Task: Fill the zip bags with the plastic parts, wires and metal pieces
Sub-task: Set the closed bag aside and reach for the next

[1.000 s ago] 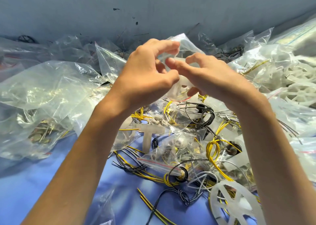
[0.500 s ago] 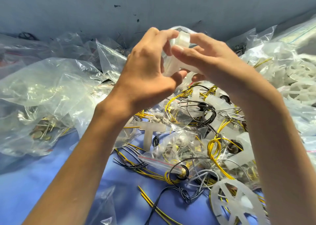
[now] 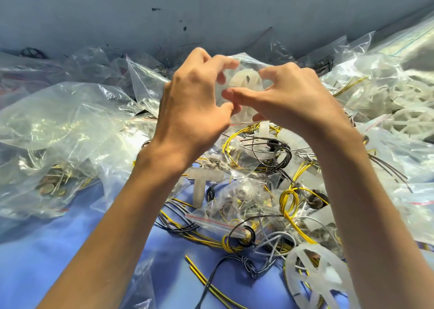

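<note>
Bag [image 3: 249, 61] with plastic wheel [image 3: 243, 80], pinched between left hand [image 3: 195, 111] and right hand [image 3: 293, 97].

A zip bag [image 3: 249, 60] holding a plastic wheel [image 3: 244, 82], pinched by left hand [image 3: 195, 111] and right hand [image 3: 293, 99], tangled wires [image 3: 287, 199] and filled bags [image 3: 54, 125] across the bench [image 3: 58, 250]

A blue table [image 3: 58, 250] holds a big messy pile. Clear zip bags [image 3: 58, 125] lie on the left. Yellow and black wires [image 3: 199, 236] sprawl in the middle, beside a white T-shaped part [image 3: 199, 186]. A white plastic wheel [image 3: 314, 278] lies at the front right.
</note>
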Demonstrator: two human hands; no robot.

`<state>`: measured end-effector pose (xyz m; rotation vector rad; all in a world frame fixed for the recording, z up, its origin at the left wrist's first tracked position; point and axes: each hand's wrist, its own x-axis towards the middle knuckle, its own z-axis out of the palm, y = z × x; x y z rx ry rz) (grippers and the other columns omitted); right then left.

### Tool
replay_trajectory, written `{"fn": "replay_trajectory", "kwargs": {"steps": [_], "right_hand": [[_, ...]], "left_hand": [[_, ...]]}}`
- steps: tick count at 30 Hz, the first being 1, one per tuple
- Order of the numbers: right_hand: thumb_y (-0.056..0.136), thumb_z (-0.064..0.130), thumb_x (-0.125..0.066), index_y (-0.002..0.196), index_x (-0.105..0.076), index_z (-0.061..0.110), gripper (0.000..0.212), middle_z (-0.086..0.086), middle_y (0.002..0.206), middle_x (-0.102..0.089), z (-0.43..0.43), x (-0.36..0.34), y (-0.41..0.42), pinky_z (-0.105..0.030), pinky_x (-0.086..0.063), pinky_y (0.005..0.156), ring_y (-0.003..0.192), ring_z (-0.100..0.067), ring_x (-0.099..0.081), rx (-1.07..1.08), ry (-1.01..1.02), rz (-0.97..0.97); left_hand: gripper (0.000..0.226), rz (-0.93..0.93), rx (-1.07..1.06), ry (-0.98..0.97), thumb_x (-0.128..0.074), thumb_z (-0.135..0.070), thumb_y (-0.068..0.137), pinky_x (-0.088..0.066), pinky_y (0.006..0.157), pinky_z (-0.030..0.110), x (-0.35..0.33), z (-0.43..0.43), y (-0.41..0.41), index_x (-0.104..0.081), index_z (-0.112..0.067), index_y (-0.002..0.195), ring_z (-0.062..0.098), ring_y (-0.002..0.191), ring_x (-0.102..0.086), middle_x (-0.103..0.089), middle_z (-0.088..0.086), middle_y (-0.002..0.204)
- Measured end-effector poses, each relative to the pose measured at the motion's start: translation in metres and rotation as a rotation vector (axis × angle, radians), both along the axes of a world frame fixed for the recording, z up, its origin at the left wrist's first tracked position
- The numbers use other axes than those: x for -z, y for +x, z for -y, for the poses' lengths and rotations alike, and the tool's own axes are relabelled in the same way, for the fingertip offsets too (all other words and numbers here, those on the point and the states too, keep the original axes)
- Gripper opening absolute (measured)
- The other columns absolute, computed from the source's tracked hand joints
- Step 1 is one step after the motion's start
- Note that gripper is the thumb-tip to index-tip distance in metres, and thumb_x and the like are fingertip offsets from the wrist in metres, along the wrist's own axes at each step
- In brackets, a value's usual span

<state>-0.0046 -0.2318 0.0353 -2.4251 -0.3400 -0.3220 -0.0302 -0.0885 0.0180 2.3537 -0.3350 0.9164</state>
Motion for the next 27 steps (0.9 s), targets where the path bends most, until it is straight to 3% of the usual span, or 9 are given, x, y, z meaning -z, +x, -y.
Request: {"fn": "replay_trajectory", "kwargs": {"steps": [4, 7, 11, 13, 17, 20, 22, 25, 27], "right_hand": [[0.071, 0.059, -0.071, 0.102, -0.068, 0.011, 0.057, -0.006, 0.082, -0.072, 0.003, -0.002, -0.001, -0.036, -0.054, 0.077, 0.084, -0.020, -0.067, -0.010, -0.010, -0.016], [0.075, 0.047, -0.073, 0.105, -0.066, 0.016, 0.043, -0.005, 0.099, -0.070, 0.004, -0.002, -0.002, -0.032, -0.048, 0.071, 0.088, -0.016, -0.062, -0.052, -0.048, 0.061], [0.079, 0.034, -0.072, 0.127, -0.059, 0.019, 0.052, -0.004, 0.122, -0.064, 0.000, -0.003, -0.003, -0.030, -0.047, 0.085, 0.104, -0.017, -0.061, -0.108, 0.006, 0.148], [0.081, 0.030, -0.071, 0.133, -0.055, 0.022, 0.055, -0.003, 0.124, -0.064, -0.002, -0.002, -0.001, -0.028, -0.045, 0.088, 0.106, -0.018, -0.060, -0.128, -0.016, 0.168], [0.084, 0.025, -0.069, 0.127, -0.060, 0.027, 0.044, 0.001, 0.104, -0.063, 0.000, 0.000, 0.002, -0.017, -0.036, 0.073, 0.094, -0.012, -0.057, -0.134, -0.039, 0.183], [0.084, 0.024, -0.069, 0.114, -0.069, 0.025, 0.030, 0.003, 0.093, -0.069, 0.003, 0.000, 0.003, -0.012, -0.041, 0.065, 0.071, 0.007, -0.056, -0.120, -0.038, 0.165], [0.084, 0.025, -0.070, 0.102, -0.072, 0.022, 0.018, 0.007, 0.072, -0.069, 0.005, 0.003, 0.004, -0.006, -0.044, 0.057, 0.055, 0.010, -0.060, -0.122, -0.053, 0.104], [0.084, 0.026, -0.070, 0.087, -0.072, 0.018, 0.009, 0.003, 0.059, -0.070, 0.004, 0.007, 0.004, -0.021, -0.056, 0.065, 0.048, 0.003, -0.064, -0.144, -0.094, 0.004], [0.084, 0.024, -0.069, 0.089, -0.071, 0.017, 0.009, 0.002, 0.057, -0.070, 0.002, 0.009, 0.004, -0.018, -0.055, 0.063, 0.049, 0.005, -0.063, -0.134, -0.073, 0.024]], "left_hand": [[0.049, -0.009, -0.017, 0.051, -0.072, -0.016, 0.075, -0.041, 0.066, 0.025, 0.000, 0.001, -0.001, -0.060, -0.023, 0.122, 0.011, 0.075, -0.047, -0.051, -0.009, 0.099], [0.051, 0.015, -0.081, 0.066, -0.067, -0.009, 0.074, -0.044, 0.072, 0.031, -0.002, -0.002, -0.002, -0.059, -0.022, 0.123, 0.018, 0.088, -0.055, -0.055, -0.002, 0.104], [0.051, 0.047, -0.194, 0.062, -0.060, -0.006, 0.075, -0.041, 0.073, 0.032, -0.005, -0.009, -0.003, -0.059, -0.023, 0.123, 0.023, 0.091, -0.056, -0.055, 0.002, 0.108], [0.050, 0.049, -0.216, 0.065, -0.058, -0.006, 0.076, -0.041, 0.072, 0.033, -0.006, -0.011, -0.003, -0.058, -0.023, 0.123, 0.025, 0.090, -0.056, -0.055, 0.002, 0.109], [0.048, 0.046, -0.208, 0.076, -0.057, -0.006, 0.076, -0.037, 0.070, 0.028, -0.006, -0.012, -0.003, -0.059, -0.022, 0.122, 0.023, 0.090, -0.056, -0.055, 0.002, 0.109], [0.046, 0.031, -0.158, 0.090, -0.058, -0.006, 0.076, -0.035, 0.069, 0.022, -0.005, -0.010, -0.003, -0.060, -0.021, 0.120, 0.018, 0.088, -0.053, -0.055, 0.001, 0.107], [0.045, 0.023, -0.104, 0.091, -0.059, -0.006, 0.077, -0.040, 0.072, 0.026, -0.007, -0.010, -0.003, -0.062, -0.022, 0.119, 0.016, 0.079, -0.049, -0.056, 0.001, 0.106], [0.045, 0.009, 0.050, 0.118, -0.059, -0.004, 0.077, -0.046, 0.073, 0.034, -0.009, -0.009, -0.004, -0.064, -0.023, 0.117, 0.007, 0.065, -0.040, -0.055, -0.002, 0.103], [0.045, -0.027, 0.157, 0.156, -0.058, -0.004, 0.078, -0.046, 0.072, 0.033, -0.009, -0.006, -0.005, -0.063, -0.023, 0.118, 0.006, 0.065, -0.041, -0.053, -0.005, 0.102]]}}
